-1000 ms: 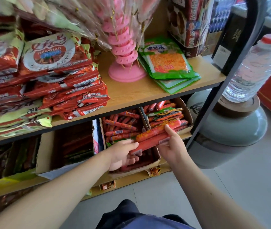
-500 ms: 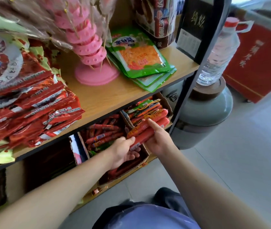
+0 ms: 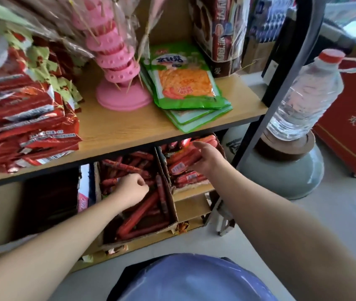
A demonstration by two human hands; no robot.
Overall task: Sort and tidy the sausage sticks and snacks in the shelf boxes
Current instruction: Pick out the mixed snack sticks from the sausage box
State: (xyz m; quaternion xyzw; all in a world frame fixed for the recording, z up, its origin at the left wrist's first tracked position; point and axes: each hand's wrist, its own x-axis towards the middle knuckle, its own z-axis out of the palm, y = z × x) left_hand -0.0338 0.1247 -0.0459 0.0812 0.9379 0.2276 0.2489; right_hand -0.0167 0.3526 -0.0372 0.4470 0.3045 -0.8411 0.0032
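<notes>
While two cardboard boxes sit side by side on the lower shelf, the right hand (image 3: 208,158) reaches into the right box (image 3: 194,187), fingers wrapped around a bundle of sausage sticks (image 3: 184,161), three or so. The left hand (image 3: 132,187) is curled shut, knuckles up, in the left box (image 3: 170,216), pinching something too hidden to name, loose sticks (image 3: 140,216) lying beneath and nearer.

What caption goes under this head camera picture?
Left hand in the middle sausage box, right hand laying sausage sticks in the right box.
</notes>
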